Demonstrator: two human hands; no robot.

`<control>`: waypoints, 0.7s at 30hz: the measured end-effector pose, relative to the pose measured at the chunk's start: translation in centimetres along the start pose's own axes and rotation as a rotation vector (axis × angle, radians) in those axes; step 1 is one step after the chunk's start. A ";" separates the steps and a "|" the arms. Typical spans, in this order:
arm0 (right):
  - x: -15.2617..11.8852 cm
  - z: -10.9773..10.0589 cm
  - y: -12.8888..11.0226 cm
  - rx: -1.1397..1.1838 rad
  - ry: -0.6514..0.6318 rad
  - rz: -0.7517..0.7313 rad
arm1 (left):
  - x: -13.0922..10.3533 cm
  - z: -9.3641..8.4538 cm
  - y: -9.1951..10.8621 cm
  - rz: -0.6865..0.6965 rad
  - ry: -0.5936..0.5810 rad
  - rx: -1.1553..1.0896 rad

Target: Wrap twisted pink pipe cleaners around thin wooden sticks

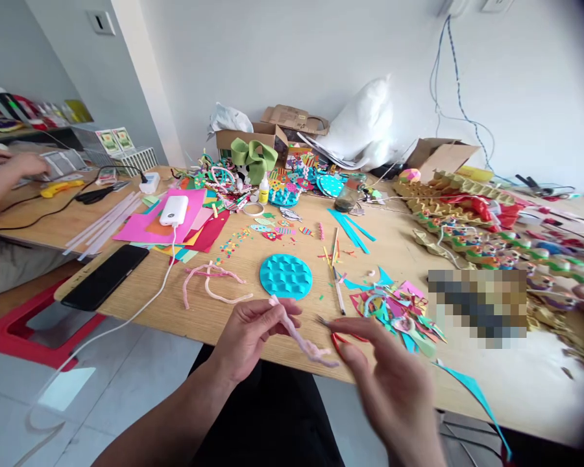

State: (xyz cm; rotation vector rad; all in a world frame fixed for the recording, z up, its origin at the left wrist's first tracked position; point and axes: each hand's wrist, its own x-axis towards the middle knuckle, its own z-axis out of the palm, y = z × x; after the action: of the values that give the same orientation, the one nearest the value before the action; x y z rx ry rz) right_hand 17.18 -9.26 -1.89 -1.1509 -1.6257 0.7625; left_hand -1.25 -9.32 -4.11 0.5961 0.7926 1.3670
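Pinched in my left hand (253,331) is a pale pink fuzzy stem (304,342), twisted and knotted, hanging down to the right near the table's front edge. My right hand (394,383) is wrapped round red-handled scissors (338,342), whose small metal tips point left at the stem without touching it. The right hand is slightly blurred. Behind my left hand lies a blue oval piece with a scalloped surface (285,275). More pink fuzzy stems (219,283) rest to the left of it.
A black phone (106,277) and a white power bank (174,211) with a cable lie left. Paper scraps (401,311) and a pen (339,292) are right of the blue piece. Egg-carton strips (486,243) fill the far right. Another person's hand (29,165) is at the far left.
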 end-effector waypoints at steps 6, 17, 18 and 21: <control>0.1 4.0 -0.2 -0.022 -0.245 0.004 | 0.0 0.2 -0.9 -0.046 0.023 0.007; 0.1 4.4 1.2 0.015 -0.306 0.134 | 0.5 -0.2 -1.1 -0.048 -0.006 0.009; 0.2 4.5 1.2 0.047 -0.317 0.163 | 0.5 -0.3 -1.1 -0.044 -0.002 0.005; 0.5 4.8 1.6 0.219 -0.381 0.291 | 0.6 -0.4 -1.1 -0.049 0.003 -0.020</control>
State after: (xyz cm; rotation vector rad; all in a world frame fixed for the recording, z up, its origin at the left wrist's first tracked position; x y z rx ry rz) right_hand 13.18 -8.04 -4.74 -1.1440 -1.6433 1.3824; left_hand -0.81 -8.88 -5.31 0.5562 0.7900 1.3299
